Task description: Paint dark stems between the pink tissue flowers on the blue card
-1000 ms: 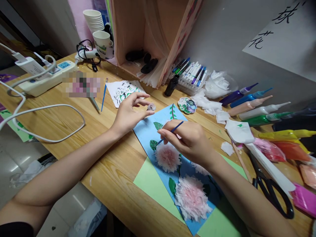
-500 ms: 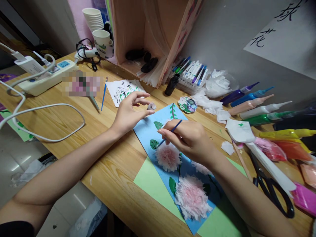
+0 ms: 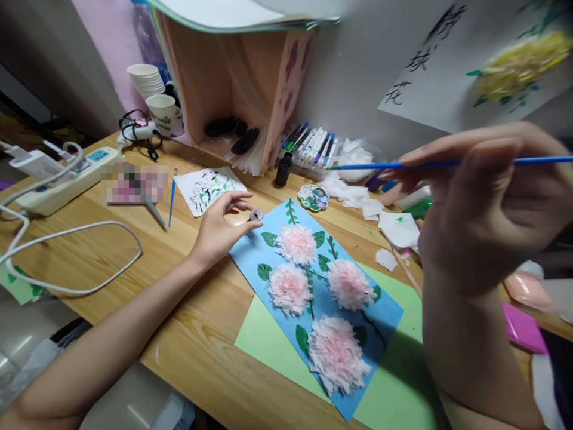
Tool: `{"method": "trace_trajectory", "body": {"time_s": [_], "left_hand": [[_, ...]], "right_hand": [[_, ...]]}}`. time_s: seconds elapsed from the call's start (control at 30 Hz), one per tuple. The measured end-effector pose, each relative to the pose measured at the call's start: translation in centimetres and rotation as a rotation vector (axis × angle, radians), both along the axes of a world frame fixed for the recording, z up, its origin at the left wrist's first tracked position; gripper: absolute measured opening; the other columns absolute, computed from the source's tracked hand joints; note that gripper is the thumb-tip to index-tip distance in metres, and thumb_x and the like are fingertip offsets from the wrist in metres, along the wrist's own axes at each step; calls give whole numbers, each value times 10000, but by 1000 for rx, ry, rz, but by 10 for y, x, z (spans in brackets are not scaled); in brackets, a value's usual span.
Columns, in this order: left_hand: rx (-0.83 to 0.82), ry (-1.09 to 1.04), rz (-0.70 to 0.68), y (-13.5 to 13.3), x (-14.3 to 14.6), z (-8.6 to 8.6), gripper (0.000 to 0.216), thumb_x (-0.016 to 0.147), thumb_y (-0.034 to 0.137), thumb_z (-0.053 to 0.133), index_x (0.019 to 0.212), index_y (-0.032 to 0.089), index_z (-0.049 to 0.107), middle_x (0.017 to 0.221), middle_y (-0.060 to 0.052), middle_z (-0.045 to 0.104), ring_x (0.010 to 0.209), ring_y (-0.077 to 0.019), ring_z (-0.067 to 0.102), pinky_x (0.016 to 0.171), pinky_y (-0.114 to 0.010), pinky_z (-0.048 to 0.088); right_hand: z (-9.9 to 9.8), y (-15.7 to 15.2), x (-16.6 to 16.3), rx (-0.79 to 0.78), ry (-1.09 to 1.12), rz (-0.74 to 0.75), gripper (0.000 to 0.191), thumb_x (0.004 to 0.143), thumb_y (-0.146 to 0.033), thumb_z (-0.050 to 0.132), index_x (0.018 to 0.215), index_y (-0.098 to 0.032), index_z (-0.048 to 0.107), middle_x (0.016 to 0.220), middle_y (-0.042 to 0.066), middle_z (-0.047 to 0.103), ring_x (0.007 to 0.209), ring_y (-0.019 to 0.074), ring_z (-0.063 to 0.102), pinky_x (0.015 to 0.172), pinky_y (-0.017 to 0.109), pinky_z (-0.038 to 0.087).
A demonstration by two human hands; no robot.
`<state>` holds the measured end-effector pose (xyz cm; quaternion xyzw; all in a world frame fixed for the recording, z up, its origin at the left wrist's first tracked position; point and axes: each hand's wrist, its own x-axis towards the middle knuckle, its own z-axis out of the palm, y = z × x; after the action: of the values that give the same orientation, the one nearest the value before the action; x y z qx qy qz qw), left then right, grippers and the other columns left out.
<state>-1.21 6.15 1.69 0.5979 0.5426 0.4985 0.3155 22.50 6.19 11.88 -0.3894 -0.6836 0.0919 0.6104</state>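
Note:
In the head view my right hand (image 3: 483, 197) is raised on the right, its fingers pinching a slim blue paintbrush (image 3: 369, 166). The brush lies nearly level, tip to the left, well above the table. My left hand (image 3: 224, 230) rests by the far left edge of the blue card (image 3: 250, 251). Between its thumb and fingers sits a small greyish round cap (image 3: 256, 214) with a dark inside. Several pink-white ruffled paper flowers (image 3: 340, 352) are on the card among painted green leaves (image 3: 302, 339) and dark stems.
Light green paper (image 3: 264, 334) lies under the blue card. Beyond are a paint-smeared palette (image 3: 313, 197), a black bottle (image 3: 283, 170), markers (image 3: 313, 145) and a blotted tissue (image 3: 206, 190). On the left stand a power strip (image 3: 67, 179) with a white cable (image 3: 89, 227) and paper cups (image 3: 145, 80).
My right hand has lifted the paintbrush off the card, up and to the right, uncovering the flowers. My left hand keeps its place by the card with the cap. The camera view has shifted.

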Motion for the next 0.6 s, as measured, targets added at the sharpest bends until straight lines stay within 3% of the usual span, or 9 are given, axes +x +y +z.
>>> {"method": "trace_trajectory", "body": {"time_s": [0.13, 0.23, 0.37, 0.47, 0.6], "left_hand": [[62, 81, -49, -6, 6, 4, 497, 659, 257, 793, 1107, 193, 588, 971, -47, 666, 923, -198, 631, 876, -349, 472], [105, 154, -101, -14, 13, 6, 479, 691, 265, 780, 1123, 208, 581, 951, -37, 663, 909, -194, 624, 877, -350, 469], [134, 266, -153, -23, 20, 8, 439, 745, 314, 737, 1143, 240, 568, 960, -30, 655, 924, -205, 610, 878, -367, 475], [110, 294, -142, -24, 19, 8, 425, 775, 363, 701, 1160, 256, 556, 995, -30, 648, 967, -219, 606, 908, -389, 479], [79, 214, -54, -17, 11, 6, 457, 753, 411, 711, 1164, 281, 559, 1046, -20, 636, 1001, -236, 614, 957, -418, 483]], "right_hand": [[16, -14, 24, 8, 98, -87, 143, 896, -316, 563, 824, -270, 677, 774, 44, 604, 674, 192, 588, 623, 356, 461], [10, -31, 44, -58, 103, -81, 124, 897, -272, 565, 865, -277, 685, 821, 42, 621, 681, 179, 602, 599, 343, 472], [-20, -52, 78, -22, -57, -25, 202, 936, -247, 468, 999, -257, 659, 900, 48, 692, 761, 196, 672, 615, 347, 544], [-50, -70, 109, -82, -390, 72, 264, 930, -149, 423, 1102, -236, 603, 1054, 75, 715, 1007, 209, 682, 852, 380, 561], [-86, -100, 143, -193, -631, 96, 168, 903, -138, 487, 1009, -218, 591, 1094, 112, 715, 1011, 198, 692, 834, 348, 585]]}}
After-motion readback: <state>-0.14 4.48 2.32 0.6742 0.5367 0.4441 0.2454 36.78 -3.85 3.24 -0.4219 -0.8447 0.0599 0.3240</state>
